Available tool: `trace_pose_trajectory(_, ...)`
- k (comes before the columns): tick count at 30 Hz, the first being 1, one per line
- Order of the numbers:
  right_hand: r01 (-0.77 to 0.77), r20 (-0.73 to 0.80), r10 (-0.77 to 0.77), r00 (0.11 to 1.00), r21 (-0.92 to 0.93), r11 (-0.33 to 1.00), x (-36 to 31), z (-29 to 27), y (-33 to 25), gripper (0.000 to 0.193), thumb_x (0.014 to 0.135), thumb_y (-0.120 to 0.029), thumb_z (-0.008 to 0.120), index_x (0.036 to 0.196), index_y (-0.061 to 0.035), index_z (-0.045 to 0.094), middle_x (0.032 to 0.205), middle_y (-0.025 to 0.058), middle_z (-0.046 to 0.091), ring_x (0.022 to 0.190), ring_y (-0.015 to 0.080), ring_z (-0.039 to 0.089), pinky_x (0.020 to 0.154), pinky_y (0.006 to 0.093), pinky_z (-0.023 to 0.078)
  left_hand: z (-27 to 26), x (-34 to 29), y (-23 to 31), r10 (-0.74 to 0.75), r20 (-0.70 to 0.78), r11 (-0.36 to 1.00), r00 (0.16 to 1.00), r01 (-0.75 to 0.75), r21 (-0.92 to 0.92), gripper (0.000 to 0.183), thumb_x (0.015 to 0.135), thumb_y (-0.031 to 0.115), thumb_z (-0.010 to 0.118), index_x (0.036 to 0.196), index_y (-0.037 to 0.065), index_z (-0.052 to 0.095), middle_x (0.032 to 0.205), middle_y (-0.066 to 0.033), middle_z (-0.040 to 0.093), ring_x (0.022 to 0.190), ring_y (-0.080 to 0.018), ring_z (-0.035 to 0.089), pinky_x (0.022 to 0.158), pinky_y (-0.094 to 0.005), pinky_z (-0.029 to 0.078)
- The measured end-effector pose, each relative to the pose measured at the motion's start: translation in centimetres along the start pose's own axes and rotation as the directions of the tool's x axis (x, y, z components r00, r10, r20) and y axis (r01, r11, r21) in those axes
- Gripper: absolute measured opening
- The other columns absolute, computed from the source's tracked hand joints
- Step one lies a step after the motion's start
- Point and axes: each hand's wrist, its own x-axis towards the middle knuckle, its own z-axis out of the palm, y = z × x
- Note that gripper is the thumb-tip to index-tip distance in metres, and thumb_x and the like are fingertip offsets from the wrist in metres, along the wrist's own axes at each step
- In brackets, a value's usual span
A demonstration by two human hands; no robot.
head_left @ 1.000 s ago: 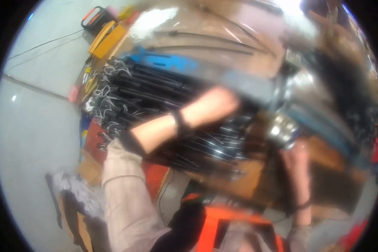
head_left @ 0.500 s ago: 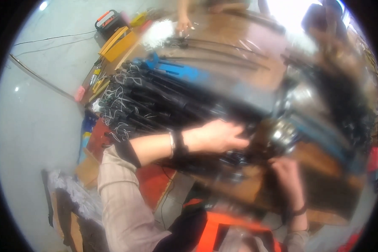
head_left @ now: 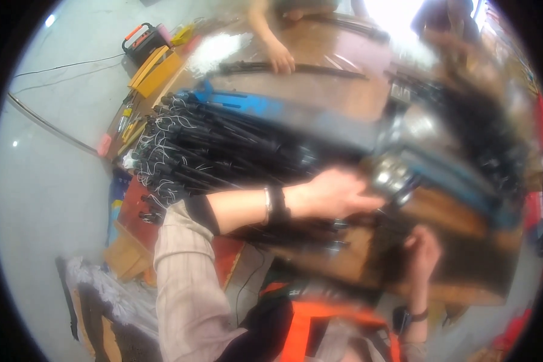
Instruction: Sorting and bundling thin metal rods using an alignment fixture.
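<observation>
My left hand (head_left: 339, 193) reaches across the near side of a pile of black rods (head_left: 241, 148), its fingers curled and its thumb pointing right. Just beyond its fingertips is a shiny metal fixture (head_left: 392, 175), blurred, at the end of a blue-grey bar (head_left: 458, 184). What the left fingers close on is hidden. Lower and to the right, my right hand (head_left: 424, 248) hovers over the brown bench, apart from the fixture. Its fingers are bent together, and blur hides anything small in them. White cords loop from the rods' left ends.
Across the bench (head_left: 368, 99), another person's hand (head_left: 282, 59) touches thin dark rods (head_left: 326, 71). A blue tool or bar (head_left: 241, 99) lies behind the pile. Dark items (head_left: 489, 151) are heaped at right. A yellow box (head_left: 157, 72) and a black-orange case (head_left: 145, 42) stand at far left.
My left hand has shifted right toward the metal fixture. My right hand has drawn away from it, down and right. The other person's hand has come down onto the thin rods. The view has shifted slightly.
</observation>
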Motion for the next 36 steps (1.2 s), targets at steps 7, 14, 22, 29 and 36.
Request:
trace_pose_trajectory(7, 0.076, -0.009, -0.076, 0.997, 0.000, 0.997, -0.5, -0.1, -0.6, 0.036, 0.101, -0.027, 0.054, 0.119, 0.0031, 0.063, 0.098, 0.0070, 0.064, 0.081, 0.0134, 0.061, 0.074, 0.0275, 0.049, -0.5, 0.5, 1.1, -0.023, -0.004, 0.998, 1.000, 0.024, 0.053, 0.038, 0.087, 0.035, 0.063, 0.124, 0.029, 0.060, 0.072, -0.0065, 0.058, 0.057, -0.0244, 0.062, 0.044, -0.0374, 0.049)
trace_pose_trajectory(14, 0.593, 0.401, -0.439, 0.804, -0.599, 0.538, 2.6, 1.1, -5.4, 0.054, 0.073, 0.007, 0.056, 0.126, 0.0028, 0.056, 0.098, 0.0154, 0.067, 0.088, 0.0347, 0.063, 0.077, 0.0419, 0.053, -3.4, 4.0, 3.8, -0.071, 0.220, 0.997, 0.973, 0.064, 0.035, 0.033, 0.082, 0.029, 0.067, 0.114, 0.023, 0.064, 0.070, -0.0057, 0.060, 0.056, -0.0248, 0.063, 0.045, -0.0394, 0.048)
trace_pose_trajectory(22, 0.034, -0.193, -0.258, 0.947, -0.737, 0.675, 6.5, -11.6, 0.0, 0.043, 0.084, -0.015, 0.070, 0.126, -0.0088, 0.062, 0.089, 0.0073, 0.069, 0.077, 0.0220, 0.066, 0.069, 0.0348, 0.056, -4.9, 14.3, 3.3, 0.169, 0.064, 0.969, 0.984, -0.178, 0.173, 0.020, 0.080, 0.005, 0.063, 0.100, 0.008, 0.064, 0.076, -0.0076, 0.057, 0.070, -0.0267, 0.059, 0.056, -0.0398, 0.048)
trace_pose_trajectory(29, 0.201, -0.096, -0.464, 0.881, -0.811, 0.549, 9.0, -19.7, -0.1, 0.038, 0.086, -0.030, 0.073, 0.120, -0.0150, 0.066, 0.066, 0.0053, 0.064, 0.057, 0.0163, 0.062, 0.055, 0.0302, 0.053, -0.8, 19.7, 3.9, 0.180, 0.246, 0.975, 0.952, -0.205, 0.081, 0.018, 0.082, 0.006, 0.063, 0.100, 0.007, 0.062, 0.075, -0.0101, 0.056, 0.069, -0.0302, 0.060, 0.056, -0.0409, 0.048)
trace_pose_trajectory(36, 0.250, -0.097, -0.665, 0.740, -0.878, 0.407, 8.3, -25.3, 3.2, 0.023, 0.084, -0.028, 0.074, 0.104, -0.0174, 0.072, 0.070, 0.0064, 0.066, 0.057, 0.0200, 0.063, 0.054, 0.0318, 0.052, 2.5, 22.6, 4.7, 0.268, 0.225, 0.962, 0.937, -0.245, -0.125, 0.020, 0.084, 0.010, 0.064, 0.104, 0.009, 0.061, 0.074, -0.0113, 0.056, 0.065, -0.0329, 0.060, 0.055, -0.0430, 0.049)
